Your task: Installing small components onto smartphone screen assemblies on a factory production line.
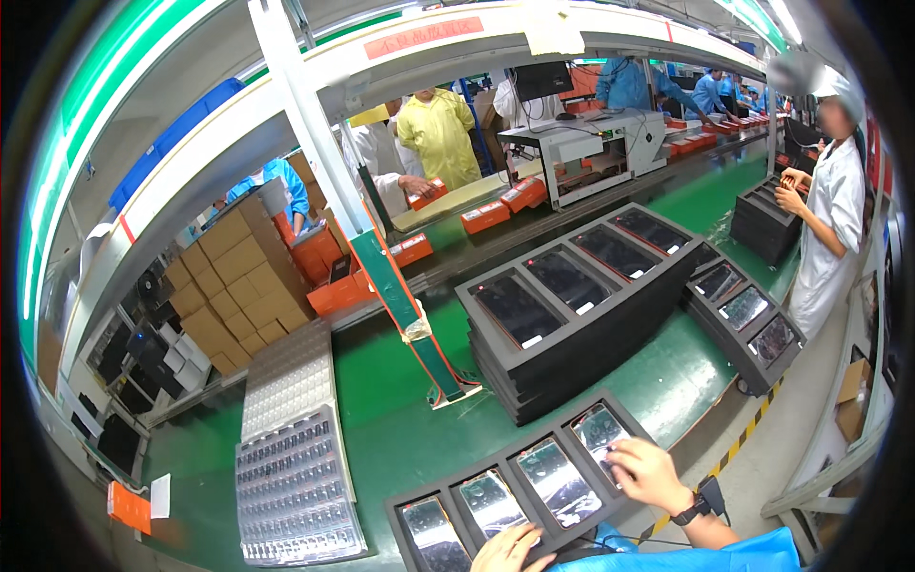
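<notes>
A black foam tray lies along the table's near edge, with several smartphones in its slots, screens up and shiny. My left hand rests at the tray's near edge beside the second smartphone from the left, fingers stretched out and holding nothing. Over the rightmost smartphone is my right hand, a dark watch on its wrist. Its thumb and fingers are pinched together at that phone's right side; a small dark thing shows at the fingertips, too small to name.
Beyond stands a tall stack of black foam trays, smartphones in the top one; another tray stack is to its right. Clear plastic trays of small parts lie left. A green post rises from the table. A person stands far right.
</notes>
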The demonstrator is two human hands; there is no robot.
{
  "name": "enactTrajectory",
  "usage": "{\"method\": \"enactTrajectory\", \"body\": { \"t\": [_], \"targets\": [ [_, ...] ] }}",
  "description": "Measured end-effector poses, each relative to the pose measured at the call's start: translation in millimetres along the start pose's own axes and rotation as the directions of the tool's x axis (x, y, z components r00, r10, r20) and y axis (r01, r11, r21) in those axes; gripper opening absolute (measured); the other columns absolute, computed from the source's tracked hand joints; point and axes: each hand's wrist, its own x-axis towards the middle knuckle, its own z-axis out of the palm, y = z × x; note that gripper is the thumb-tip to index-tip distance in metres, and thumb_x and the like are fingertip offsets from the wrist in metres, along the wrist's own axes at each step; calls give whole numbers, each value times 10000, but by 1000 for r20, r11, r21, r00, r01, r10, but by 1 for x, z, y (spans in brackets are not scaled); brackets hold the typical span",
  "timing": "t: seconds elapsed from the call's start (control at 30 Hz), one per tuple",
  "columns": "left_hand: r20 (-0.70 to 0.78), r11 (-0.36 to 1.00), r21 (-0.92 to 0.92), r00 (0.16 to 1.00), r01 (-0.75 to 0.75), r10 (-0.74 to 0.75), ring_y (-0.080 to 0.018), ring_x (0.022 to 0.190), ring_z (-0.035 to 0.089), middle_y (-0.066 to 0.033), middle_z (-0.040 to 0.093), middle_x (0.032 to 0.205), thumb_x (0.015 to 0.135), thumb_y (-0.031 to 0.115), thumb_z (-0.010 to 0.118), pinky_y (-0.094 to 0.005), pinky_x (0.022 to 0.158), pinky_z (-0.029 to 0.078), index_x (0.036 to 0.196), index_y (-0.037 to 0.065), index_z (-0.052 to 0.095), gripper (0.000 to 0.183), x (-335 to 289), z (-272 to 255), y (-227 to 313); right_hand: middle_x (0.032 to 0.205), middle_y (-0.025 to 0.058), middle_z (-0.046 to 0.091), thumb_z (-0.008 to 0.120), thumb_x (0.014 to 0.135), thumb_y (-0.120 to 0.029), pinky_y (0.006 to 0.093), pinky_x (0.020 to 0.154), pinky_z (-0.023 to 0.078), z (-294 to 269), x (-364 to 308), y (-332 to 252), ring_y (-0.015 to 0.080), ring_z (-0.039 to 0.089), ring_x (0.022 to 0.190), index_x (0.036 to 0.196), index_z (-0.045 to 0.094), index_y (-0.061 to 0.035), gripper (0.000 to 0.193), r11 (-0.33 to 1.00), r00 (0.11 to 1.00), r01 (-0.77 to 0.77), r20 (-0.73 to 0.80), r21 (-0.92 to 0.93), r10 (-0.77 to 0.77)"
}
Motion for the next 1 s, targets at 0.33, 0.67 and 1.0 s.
{"method": "enactTrajectory", "body": {
  "t": [0.33, 0.67, 1.0],
  "targets": [
    [-442, 852, 512, 884, 113, 148, -257, 993, 625, -36, 671, 1007, 712, 104, 717, -459, 876, 454, 1014, 158, 706, 307, -71, 74, -67, 874, 175, 704, 736, 805, -285, 382, 729, 557, -17, -5, 43, 301, 705, 787, 1014, 699, 20, 372, 854, 844, -514, 125, -82, 521],
    [-364, 844, 486, 825, -228, 432, -193, 882, 670, 4, 703, 933, 713, 213, 759, -398, 804, 413, 1010, 208, 721, 300, -54, 65, -47, 1206, 120, 701, 763, 805, -137, 334, 995, 498, -100, -126, 27, 233, 664, 1098, 1340, 588, 9, 582, -140, 373, -755, 595, 641, 712],
    [-264, 604, 320, 543, -730, 797, -190, 1055, 650, -11, 621, 1279, 930, 219, 707, -345, 970, 466, 1295, 240, 634, 374, 105, 76, 30, 1109, 192, 710, 621, 674, -139, 385, 876, 594, -166, -231, -12, 309, 718, 940, 1246, 591, 97, 620, 149, 337, -55, -121, 987, 933]
  ]
}}
